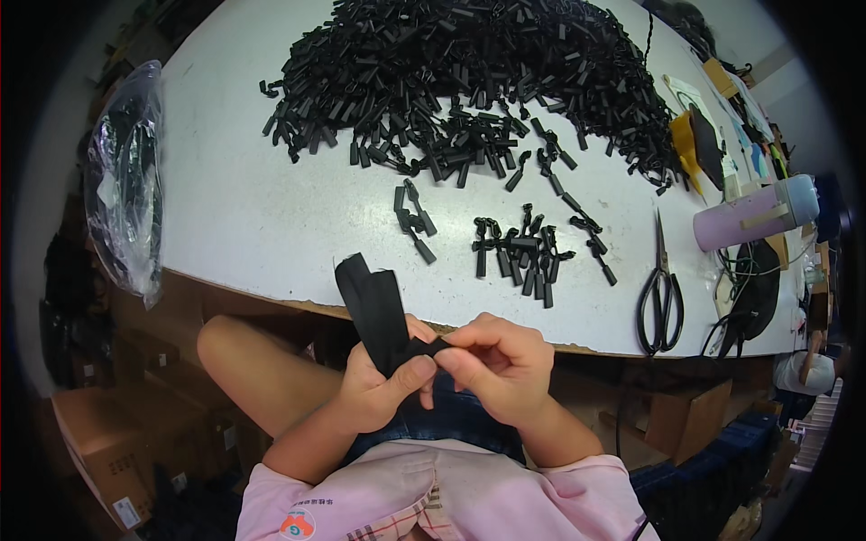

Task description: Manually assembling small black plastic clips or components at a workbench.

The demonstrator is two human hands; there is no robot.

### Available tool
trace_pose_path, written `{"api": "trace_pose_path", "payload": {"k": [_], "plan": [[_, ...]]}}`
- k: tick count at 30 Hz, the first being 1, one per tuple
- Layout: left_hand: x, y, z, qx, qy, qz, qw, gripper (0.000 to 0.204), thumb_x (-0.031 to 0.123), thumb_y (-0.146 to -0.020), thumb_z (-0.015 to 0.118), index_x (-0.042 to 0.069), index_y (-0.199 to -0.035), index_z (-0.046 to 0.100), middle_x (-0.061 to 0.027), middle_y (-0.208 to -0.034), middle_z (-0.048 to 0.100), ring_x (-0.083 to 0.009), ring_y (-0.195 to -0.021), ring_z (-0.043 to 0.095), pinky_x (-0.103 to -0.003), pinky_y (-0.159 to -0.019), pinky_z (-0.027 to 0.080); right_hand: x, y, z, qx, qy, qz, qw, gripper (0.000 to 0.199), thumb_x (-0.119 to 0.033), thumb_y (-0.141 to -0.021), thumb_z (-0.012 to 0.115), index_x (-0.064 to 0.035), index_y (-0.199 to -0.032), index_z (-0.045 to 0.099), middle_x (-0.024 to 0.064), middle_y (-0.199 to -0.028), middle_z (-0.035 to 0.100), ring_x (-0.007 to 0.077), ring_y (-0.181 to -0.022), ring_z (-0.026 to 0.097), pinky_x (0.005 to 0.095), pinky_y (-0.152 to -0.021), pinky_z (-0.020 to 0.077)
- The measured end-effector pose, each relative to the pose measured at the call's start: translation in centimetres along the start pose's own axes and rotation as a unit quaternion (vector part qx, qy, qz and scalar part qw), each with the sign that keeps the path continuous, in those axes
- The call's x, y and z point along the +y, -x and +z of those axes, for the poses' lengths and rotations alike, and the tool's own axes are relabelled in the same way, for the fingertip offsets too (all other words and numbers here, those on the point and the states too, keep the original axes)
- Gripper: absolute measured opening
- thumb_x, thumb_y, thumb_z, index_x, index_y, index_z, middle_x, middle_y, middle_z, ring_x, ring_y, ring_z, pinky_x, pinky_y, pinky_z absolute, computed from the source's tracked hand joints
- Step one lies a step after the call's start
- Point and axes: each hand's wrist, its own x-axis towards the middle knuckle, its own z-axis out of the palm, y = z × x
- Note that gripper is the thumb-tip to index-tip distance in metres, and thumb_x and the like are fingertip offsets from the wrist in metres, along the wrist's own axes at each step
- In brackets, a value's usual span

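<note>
Between my hands, just off the table's near edge, is a folded black fabric strap (377, 311). My left hand (379, 388) is closed around its lower part, with the wide loop standing up above the fingers. A short end of the strap is pinched by the thumb and forefinger of my right hand (501, 365). On the white table (298, 216) beyond lies a small group of black zipper pulls with cords (528, 252). Another few black pulls (415, 225) lie left of it, and a big heap of similar black pieces (469, 68) covers the far side.
Black-handled scissors (661, 302) lie on the right. Near them are a pink bottle (749, 216) lying on its side, a dark pouch (753, 288) and a yellow-and-black object (695, 149). A clear plastic bag (126, 180) hangs over the left edge. Cardboard boxes (126, 442) stand below.
</note>
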Motion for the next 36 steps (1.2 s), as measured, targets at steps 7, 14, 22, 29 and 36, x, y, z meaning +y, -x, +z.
{"api": "trace_pose_path", "payload": {"k": [7, 14, 22, 29, 36], "plan": [[0.1, 0.0, -0.4, 0.035, 0.075, -0.005, 0.997, 0.014, 0.005, -0.078, 0.055, -0.001, -0.088, 0.048, -0.0073, -0.073, 0.051, -0.0089, -0.054, 0.05, -0.019, -0.042, 0.04, 0.1, -0.3, 0.8, 0.01, 0.011, -0.041, 0.999, 0.003, 0.002, -0.074, 0.055, 0.0046, -0.075, 0.056, 0.006, -0.061, 0.054, 0.0054, -0.046, 0.046, 0.0166, -0.039, 0.0341], [0.4, 0.0, -0.7, 0.015, -0.399, 0.332, 0.854, 0.017, -0.001, -0.07, 0.062, 0.002, -0.086, 0.058, -0.0045, -0.071, 0.051, -0.0115, -0.06, 0.048, -0.023, -0.05, 0.039, 1.2, -0.1, 0.6, -0.029, -0.314, 0.256, 0.914, 0.006, -0.003, -0.077, 0.051, 0.0029, -0.076, 0.053, 0.0049, -0.057, 0.051, 0.0039, -0.046, 0.045, 0.0183, -0.039, 0.0353], [0.6, -0.2, -0.1, 0.117, 0.126, -0.063, 0.983, 0.02, 0.014, -0.079, 0.052, -0.001, -0.089, 0.045, -0.0119, -0.066, 0.048, -0.0153, -0.048, 0.048, -0.028, -0.043, 0.044, 1.5, -7.0, -1.8, 0.12, 0.56, -0.062, 0.818, 0.016, -0.018, -0.069, 0.059, -0.005, -0.067, 0.05, 0.0081, -0.063, 0.048, 0.0226, -0.053, 0.05, 0.0327, -0.043, 0.0401], [0.3, 0.2, -1.2, 0.096, -0.005, -0.039, 0.995, 0.017, 0.013, -0.077, 0.057, 0.0, -0.087, 0.053, -0.0028, -0.073, 0.053, -0.0081, -0.068, 0.05, -0.021, -0.058, 0.042, 1.0, -5.5, -2.0, 0.109, 0.399, -0.077, 0.907, 0.007, -0.004, -0.067, 0.058, -0.0024, -0.071, 0.054, 0.0058, -0.067, 0.053, 0.0169, -0.059, 0.052, 0.0256, -0.052, 0.0416], [0.7, 0.1, -0.5, 0.067, 0.051, -0.081, 0.993, 0.015, 0.01, -0.074, 0.06, 0.0, -0.084, 0.054, -0.0028, -0.076, 0.054, -0.0068, -0.069, 0.049, -0.019, -0.064, 0.039, 1.3, -2.0, -0.9, -0.069, -0.016, -0.099, 0.993, 0.025, 0.01, -0.063, 0.054, -0.0001, -0.086, 0.061, 0.0076, -0.075, 0.059, 0.0167, -0.069, 0.054, 0.0241, -0.061, 0.0408]]}}
